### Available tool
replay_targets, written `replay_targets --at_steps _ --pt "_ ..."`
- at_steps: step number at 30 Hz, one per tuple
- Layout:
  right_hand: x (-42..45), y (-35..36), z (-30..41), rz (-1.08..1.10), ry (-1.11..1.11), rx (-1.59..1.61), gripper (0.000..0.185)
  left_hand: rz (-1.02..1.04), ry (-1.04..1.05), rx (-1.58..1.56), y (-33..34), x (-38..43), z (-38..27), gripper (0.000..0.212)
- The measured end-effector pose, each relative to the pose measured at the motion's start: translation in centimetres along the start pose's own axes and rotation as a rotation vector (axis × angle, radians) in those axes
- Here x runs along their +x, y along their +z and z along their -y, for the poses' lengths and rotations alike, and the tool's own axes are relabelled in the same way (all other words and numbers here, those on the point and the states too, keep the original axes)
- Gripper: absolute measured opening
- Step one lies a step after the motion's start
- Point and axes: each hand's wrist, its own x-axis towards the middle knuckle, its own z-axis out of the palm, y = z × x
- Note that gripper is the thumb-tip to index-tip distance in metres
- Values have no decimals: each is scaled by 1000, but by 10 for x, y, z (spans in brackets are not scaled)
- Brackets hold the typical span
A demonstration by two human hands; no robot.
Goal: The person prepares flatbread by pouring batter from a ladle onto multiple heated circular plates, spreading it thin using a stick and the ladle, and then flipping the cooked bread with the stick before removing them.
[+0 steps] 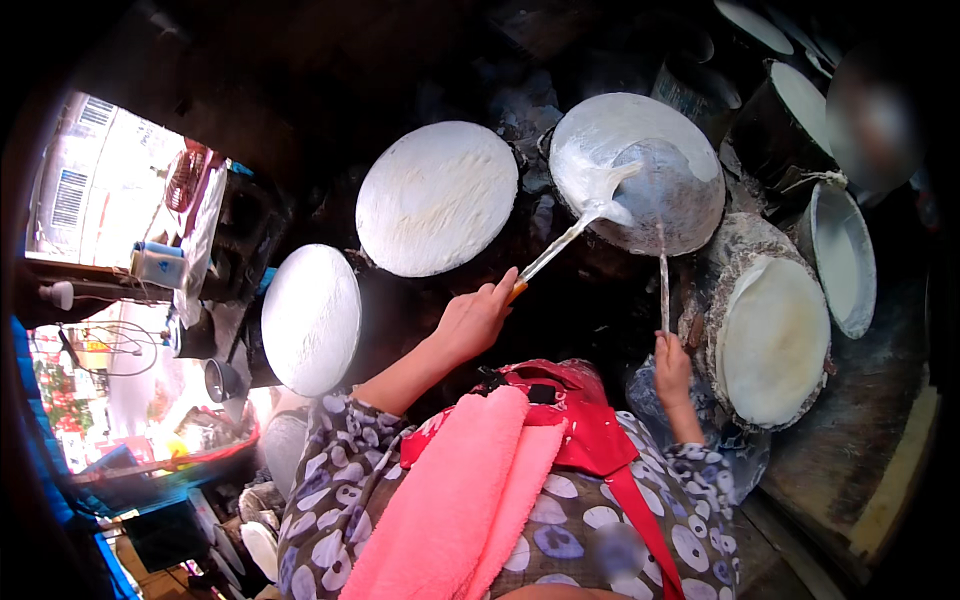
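My left hand (pixel 480 315) grips the orange handle of a ladle-like utensil (pixel 559 247), whose batter-coated head lies on a round pan (pixel 626 112). White batter covers much of that pan, but a grey patch at its lower right is uncoated. In my right hand (pixel 673 367) is a thin stick or rod (pixel 664 292), its far end over the pan's uncoated part. Left of this pan is another round pan with a white layer (pixel 439 199), and a third white round (pixel 311 319) lies nearer on the left. Pale flat rounds (pixel 776 341) rest on a crusted round support at the right.
A metal basin of white liquid (pixel 840 255) and a dark pot with white contents (pixel 802 105) stand at the right. A wooden board (pixel 847 450) lies at lower right. At the left are a small dark ladle or pan (pixel 223 380) and a red-rimmed basket (pixel 202 456).
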Motion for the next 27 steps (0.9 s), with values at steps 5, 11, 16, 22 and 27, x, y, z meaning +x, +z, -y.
replay_targets --at_steps 5,11,16,22,27 --pt "27 87 89 76 370 561 30 -478 85 -541 5 -20 17 58" --pt "95 206 64 40 236 312 30 -163 -256 -1323 -16 -14 23 44" --pt "29 174 93 60 591 611 28 -206 -325 -1305 -17 -62 61 41" --pt "13 197 92 -92 294 230 33 -176 -320 -1256 -13 -76 65 33" --pt "21 179 59 33 490 358 30 -101 -334 -1237 -23 -67 68 26"
